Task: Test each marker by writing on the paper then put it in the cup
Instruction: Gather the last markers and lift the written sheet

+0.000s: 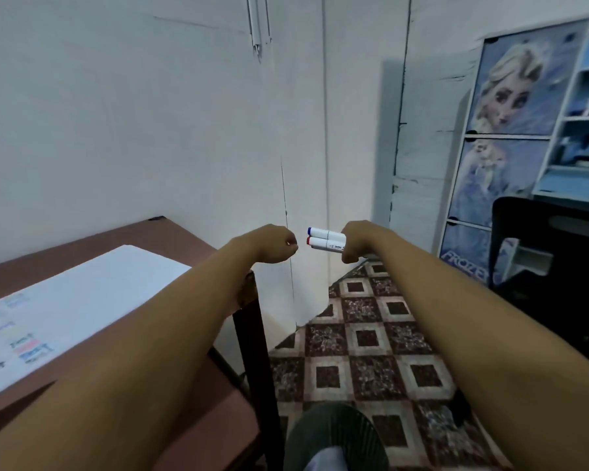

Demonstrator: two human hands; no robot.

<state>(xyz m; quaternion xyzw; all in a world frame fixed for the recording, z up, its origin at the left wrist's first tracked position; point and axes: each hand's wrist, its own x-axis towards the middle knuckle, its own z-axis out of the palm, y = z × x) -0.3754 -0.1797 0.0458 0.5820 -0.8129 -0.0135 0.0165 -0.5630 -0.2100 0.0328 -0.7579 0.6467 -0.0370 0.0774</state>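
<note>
Forearms are reaching out beyond the right edge of the desk, clear of the paper lying on it. Right hand is clamping two markers, their blue and red caps sticking out leftward from the grip; left hand is curling closed, nothing visible in it.

Brown table at left; white paper flat on it, coloured scribbles near edge.

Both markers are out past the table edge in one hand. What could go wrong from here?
The right hand grips two markers together above the tiled floor, beyond the table. If the left hand pulls at a cap, one marker could slip, drop and roll away. Held as a pair, tested and untested ones might also get confused.
</note>
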